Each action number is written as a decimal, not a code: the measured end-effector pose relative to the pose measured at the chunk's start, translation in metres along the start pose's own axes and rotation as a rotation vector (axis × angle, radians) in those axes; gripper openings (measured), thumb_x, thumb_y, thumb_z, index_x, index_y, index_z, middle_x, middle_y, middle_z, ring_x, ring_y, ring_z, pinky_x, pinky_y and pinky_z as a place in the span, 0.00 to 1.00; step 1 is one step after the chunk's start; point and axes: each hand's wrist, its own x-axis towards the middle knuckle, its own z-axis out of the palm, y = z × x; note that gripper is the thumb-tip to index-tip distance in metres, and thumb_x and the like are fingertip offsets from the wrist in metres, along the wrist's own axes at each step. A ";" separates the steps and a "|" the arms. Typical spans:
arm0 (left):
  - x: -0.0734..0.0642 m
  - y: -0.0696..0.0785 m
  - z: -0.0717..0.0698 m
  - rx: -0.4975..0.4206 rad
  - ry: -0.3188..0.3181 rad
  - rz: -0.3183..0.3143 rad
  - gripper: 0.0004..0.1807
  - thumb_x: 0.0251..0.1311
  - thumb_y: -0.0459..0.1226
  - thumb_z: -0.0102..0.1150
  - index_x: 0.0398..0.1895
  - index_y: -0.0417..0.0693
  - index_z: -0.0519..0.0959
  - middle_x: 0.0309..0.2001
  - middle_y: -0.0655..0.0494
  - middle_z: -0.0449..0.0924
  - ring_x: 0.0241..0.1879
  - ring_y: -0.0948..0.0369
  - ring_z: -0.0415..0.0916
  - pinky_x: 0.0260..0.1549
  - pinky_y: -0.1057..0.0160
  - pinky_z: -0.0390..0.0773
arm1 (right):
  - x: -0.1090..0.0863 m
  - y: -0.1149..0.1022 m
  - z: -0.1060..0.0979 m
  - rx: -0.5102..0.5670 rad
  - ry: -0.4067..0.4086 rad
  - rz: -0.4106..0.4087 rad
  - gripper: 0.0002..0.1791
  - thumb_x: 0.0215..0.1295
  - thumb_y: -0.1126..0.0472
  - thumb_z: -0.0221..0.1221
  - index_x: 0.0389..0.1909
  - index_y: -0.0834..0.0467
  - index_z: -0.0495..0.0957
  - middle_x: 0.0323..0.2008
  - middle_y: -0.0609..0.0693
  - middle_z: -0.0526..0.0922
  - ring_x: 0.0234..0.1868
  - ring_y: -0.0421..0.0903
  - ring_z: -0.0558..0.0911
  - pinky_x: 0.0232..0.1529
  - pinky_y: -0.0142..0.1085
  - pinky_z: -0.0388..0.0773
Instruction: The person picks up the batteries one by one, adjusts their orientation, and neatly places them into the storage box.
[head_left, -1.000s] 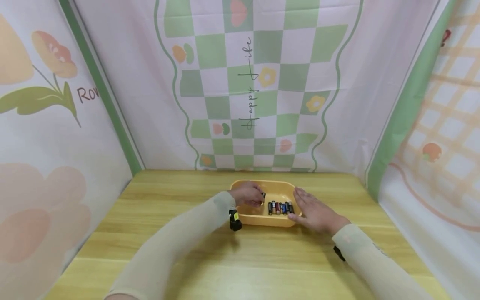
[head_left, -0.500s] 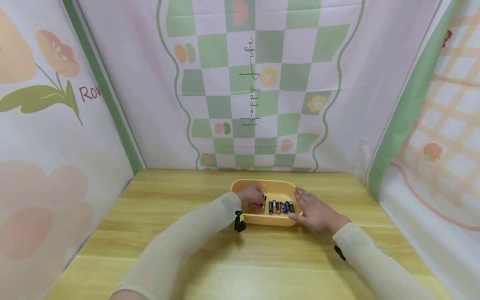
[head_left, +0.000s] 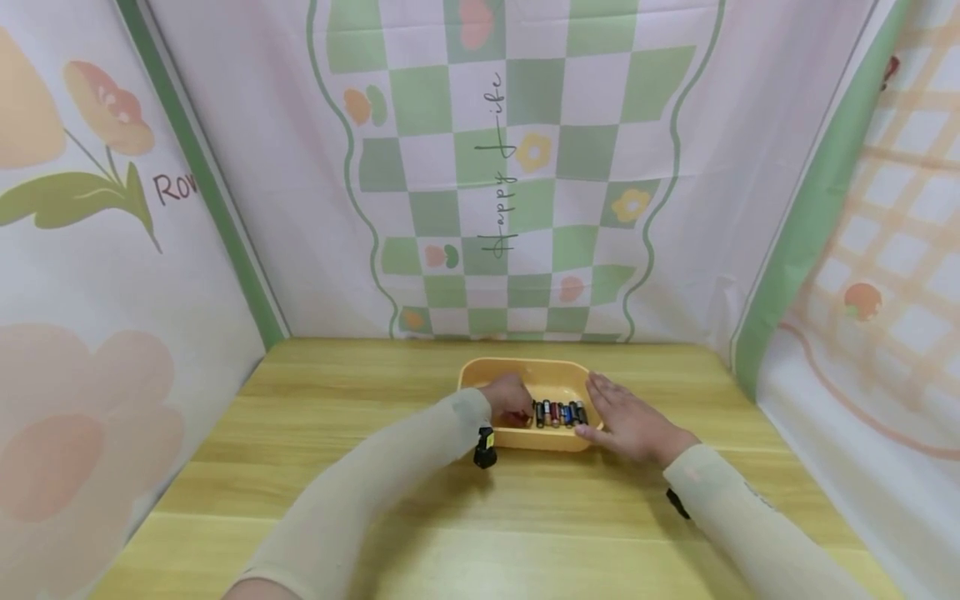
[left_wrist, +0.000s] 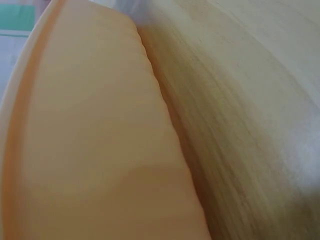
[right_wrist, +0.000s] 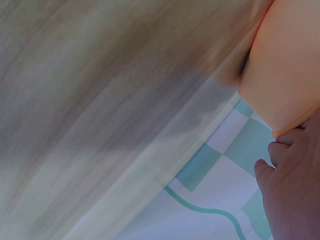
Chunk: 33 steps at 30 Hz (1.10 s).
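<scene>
A yellow plastic basin (head_left: pixel 525 438) stands on the table. Inside it, several batteries (head_left: pixel 558 414) lie side by side in a row, dark, red and blue ones among them. My left hand (head_left: pixel 510 397) reaches over the near left side into the basin, its fingers curled round a dark battery at the row's left end, mostly hidden behind them. My right hand (head_left: pixel 633 421) lies with straight fingers along the basin's right rim, thumb at the near right corner. In the right wrist view, those fingers show at the edge of the basin (right_wrist: pixel 285 65). The left wrist view shows only the basin's outer wall (left_wrist: pixel 100 125) beside the table.
The wooden table (head_left: pixel 480 533) extends around the basin on all sides. Behind it hangs a green-and-white checked curtain (head_left: pixel 525 208), with printed cloth also on the left and right.
My left hand has moved right and slightly toward me inside the basin, bringing the dark battery up to the row's left end. My right hand has stayed at the rim.
</scene>
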 end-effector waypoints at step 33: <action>0.015 -0.002 0.009 0.178 0.012 -0.018 0.08 0.56 0.25 0.61 0.20 0.36 0.81 0.20 0.46 0.80 0.13 0.59 0.73 0.12 0.64 0.74 | 0.000 0.001 0.001 -0.010 -0.001 -0.005 0.51 0.70 0.30 0.40 0.73 0.70 0.46 0.75 0.64 0.42 0.74 0.61 0.46 0.73 0.53 0.46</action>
